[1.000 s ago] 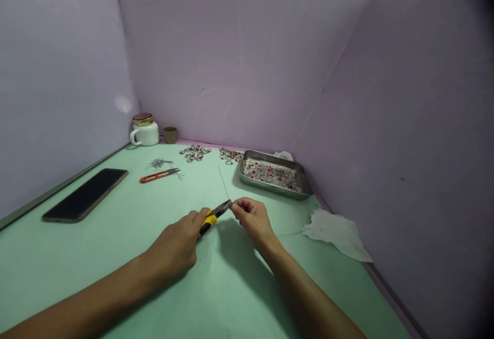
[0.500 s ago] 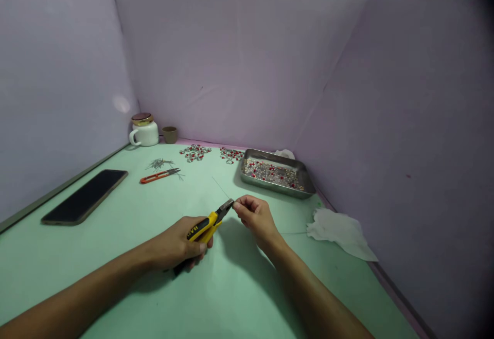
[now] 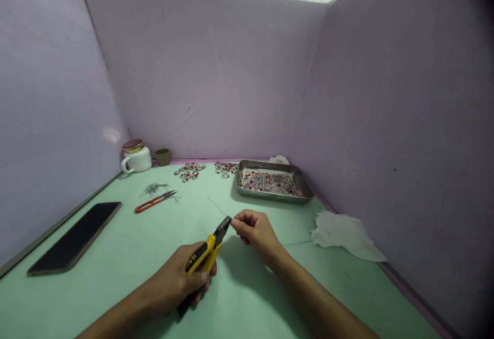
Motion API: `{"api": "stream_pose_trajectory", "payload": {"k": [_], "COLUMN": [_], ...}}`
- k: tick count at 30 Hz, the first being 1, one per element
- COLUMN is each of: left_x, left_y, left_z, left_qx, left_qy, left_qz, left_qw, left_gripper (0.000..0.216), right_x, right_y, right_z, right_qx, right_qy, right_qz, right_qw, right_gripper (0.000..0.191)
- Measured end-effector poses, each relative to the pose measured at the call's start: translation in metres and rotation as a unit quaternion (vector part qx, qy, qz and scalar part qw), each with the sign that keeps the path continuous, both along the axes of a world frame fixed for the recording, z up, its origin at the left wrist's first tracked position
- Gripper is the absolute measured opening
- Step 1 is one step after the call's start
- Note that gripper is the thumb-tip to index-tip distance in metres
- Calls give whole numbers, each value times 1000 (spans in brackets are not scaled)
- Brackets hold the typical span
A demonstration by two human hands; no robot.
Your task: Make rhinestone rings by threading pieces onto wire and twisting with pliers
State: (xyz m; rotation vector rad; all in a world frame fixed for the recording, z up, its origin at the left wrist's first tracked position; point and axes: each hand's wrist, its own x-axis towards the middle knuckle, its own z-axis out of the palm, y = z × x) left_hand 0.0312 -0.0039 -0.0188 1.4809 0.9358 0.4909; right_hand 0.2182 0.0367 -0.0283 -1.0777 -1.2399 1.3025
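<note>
My left hand is closed round the yellow and black handles of a pair of pliers. The pliers' jaws point up and to the right, meeting the fingertips of my right hand. A thin wire sticks out from the jaws toward the upper left. My right thumb and forefinger pinch together right at the jaw tips; what lies between them is too small to make out. Both hands are held over the pale green tabletop.
A metal tray of red and clear beads stands behind my right hand. Beaded pieces, red-handled snips, wire scraps, a phone, a white mug and a small cup lie left. White tissue is at right.
The view has tilted upward, so everything sits lower and a framed picture shows above the back panel. The hands keep their grip, with the pliers and wire nearly the same.
</note>
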Motion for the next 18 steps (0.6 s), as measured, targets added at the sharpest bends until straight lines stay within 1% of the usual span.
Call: {"api": "stream_pose_trajectory", "payload": {"k": [4,7,11,13,15,18], "left_x": [-3,-3,-2,-2,-1,2], "left_y": [4,5,4,2,0,-3], "left_z": [0,-1,0,3,8,14], "left_qx": [-12,-12,15,44,91,176], "left_qy": [-38,-28,1,27,76,153], "left_qz": [-37,-37,-33,-31,-18,8], "left_qw": [999,999,999,998,993,972], "left_gripper": [19,23,22,17,10,10], "right_x": [3,3,3,2,2,1], "right_y": [1,2,2,1,1,0], "right_z": [-1,-2,-2,-1,0,0], "right_qx": [0,1,-1,-4,-10,-9], "right_qy": [15,10,6,6,3,-14], "right_qz": [12,15,10,7,2,-10], "right_qw": [1000,1000,1000,1000,1000,1000], "right_gripper": [23,22,22,21,21,19]}}
